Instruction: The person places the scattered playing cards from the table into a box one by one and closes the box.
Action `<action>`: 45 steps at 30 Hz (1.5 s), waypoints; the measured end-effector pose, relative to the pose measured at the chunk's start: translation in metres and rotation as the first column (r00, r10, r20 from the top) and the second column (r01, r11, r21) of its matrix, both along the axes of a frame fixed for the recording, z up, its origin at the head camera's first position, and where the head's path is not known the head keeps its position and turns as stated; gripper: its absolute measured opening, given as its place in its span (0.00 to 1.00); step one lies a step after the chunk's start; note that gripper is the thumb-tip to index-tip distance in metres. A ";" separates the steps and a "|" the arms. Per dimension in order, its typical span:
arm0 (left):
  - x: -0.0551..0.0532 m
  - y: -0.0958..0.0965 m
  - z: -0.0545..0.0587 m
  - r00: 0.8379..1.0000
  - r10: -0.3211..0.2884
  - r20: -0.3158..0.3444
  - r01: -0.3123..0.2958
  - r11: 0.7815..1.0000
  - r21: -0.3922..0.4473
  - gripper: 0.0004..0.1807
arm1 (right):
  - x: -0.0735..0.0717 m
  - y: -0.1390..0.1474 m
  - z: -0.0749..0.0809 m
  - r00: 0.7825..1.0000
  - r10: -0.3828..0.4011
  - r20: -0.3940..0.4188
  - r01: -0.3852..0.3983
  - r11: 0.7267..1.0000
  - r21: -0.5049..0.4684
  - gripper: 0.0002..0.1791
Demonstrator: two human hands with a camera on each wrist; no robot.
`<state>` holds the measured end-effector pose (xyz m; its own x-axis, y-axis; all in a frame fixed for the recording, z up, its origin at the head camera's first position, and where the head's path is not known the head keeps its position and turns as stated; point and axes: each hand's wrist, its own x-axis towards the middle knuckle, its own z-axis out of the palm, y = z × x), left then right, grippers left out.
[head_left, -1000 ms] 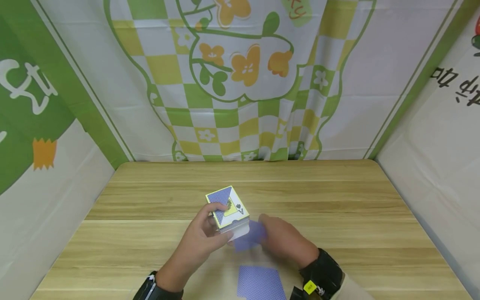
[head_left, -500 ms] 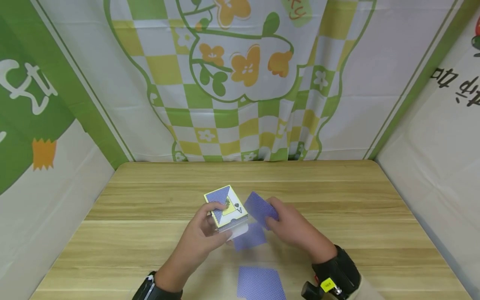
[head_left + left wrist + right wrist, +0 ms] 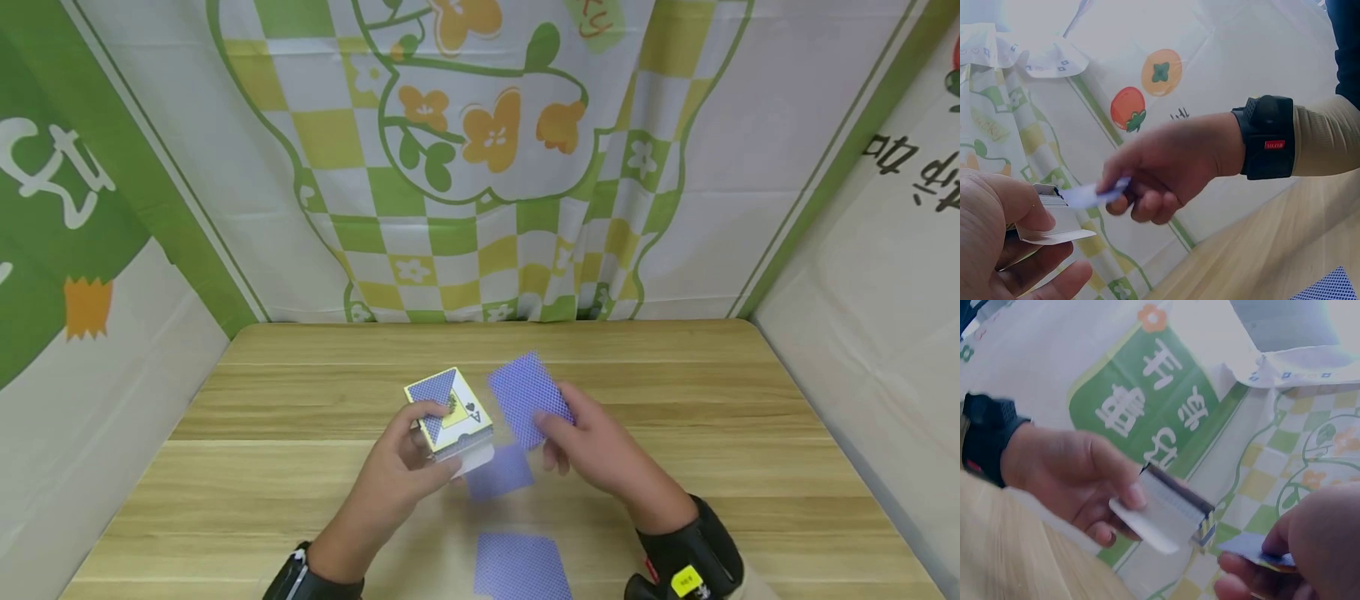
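My left hand [image 3: 401, 467] grips a playing card box [image 3: 457, 417] with an ace printed on its face, above the table. The box's white flap [image 3: 1063, 236] hangs open at the end facing me, and packed card edges show inside in the left wrist view. My right hand [image 3: 600, 446] pinches a blue-backed playing card [image 3: 528, 400] between thumb and fingers, just right of the box. Another blue-backed card [image 3: 504, 473] lies face down on the table, partly hidden by the box flap. Nearer to me lies a further face-down blue patterned card [image 3: 521, 567], cut off by the frame edge.
The wooden table [image 3: 675, 375] runs back to a green and yellow checked cloth [image 3: 480, 250]. White printed sheets [image 3: 862, 333] stand along both sides. Black wrist cameras [image 3: 690, 550] sit on both wrists.
My right hand has moved up and to the right with the pinched card, which has turned so its blue back shows fully. The left hand and box have shifted slightly left.
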<state>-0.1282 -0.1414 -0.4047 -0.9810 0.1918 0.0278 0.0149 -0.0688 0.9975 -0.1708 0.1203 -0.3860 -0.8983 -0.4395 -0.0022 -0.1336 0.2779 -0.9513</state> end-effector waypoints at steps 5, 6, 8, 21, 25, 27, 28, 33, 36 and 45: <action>0.000 0.000 0.001 1.000 0.017 0.007 -0.017 1.000 -0.001 0.32 | 0.004 0.003 0.007 0.996 0.065 0.053 -0.058 0.991 -0.124 0.19; 0.000 0.000 0.001 1.000 0.019 0.006 -0.019 1.000 0.000 0.32 | 0.005 0.003 0.008 0.994 0.089 0.068 -0.078 0.986 -0.144 0.20; 0.000 0.000 0.001 1.000 0.016 -0.002 -0.016 1.000 0.004 0.32 | 0.007 0.004 0.009 0.984 0.152 0.091 -0.132 0.973 -0.189 0.20; -0.002 -0.004 -0.003 0.998 -0.005 -0.065 0.007 1.000 0.028 0.32 | 0.014 -0.005 0.002 0.837 0.522 0.166 -0.445 0.824 -0.351 0.16; -0.003 -0.003 -0.002 0.999 0.015 -0.051 -0.014 1.000 0.024 0.32 | 0.016 -0.011 -0.002 0.797 0.580 0.171 -0.511 0.797 -0.321 0.14; -0.002 -0.002 -0.001 0.999 0.029 -0.041 -0.029 1.000 0.010 0.33 | 0.017 -0.013 -0.004 0.785 0.594 0.176 -0.529 0.790 -0.309 0.14; -0.002 -0.002 -0.001 0.999 0.034 -0.037 -0.034 0.999 0.006 0.33 | 0.018 -0.014 -0.004 0.781 0.600 0.176 -0.537 0.788 -0.302 0.14; -0.002 -0.002 -0.002 0.998 0.037 -0.043 -0.037 0.999 0.013 0.33 | 0.018 -0.015 -0.006 0.774 0.601 0.201 -0.542 0.792 -0.280 0.14; -0.002 -0.003 -0.003 0.998 0.034 -0.059 -0.032 0.999 0.030 0.33 | 0.017 -0.015 -0.008 0.781 0.588 0.212 -0.525 0.801 -0.289 0.14; -0.003 -0.003 -0.004 0.996 0.035 -0.083 -0.033 0.999 0.029 0.33 | 0.011 -0.017 -0.014 0.796 0.581 0.170 -0.486 0.781 -0.391 0.13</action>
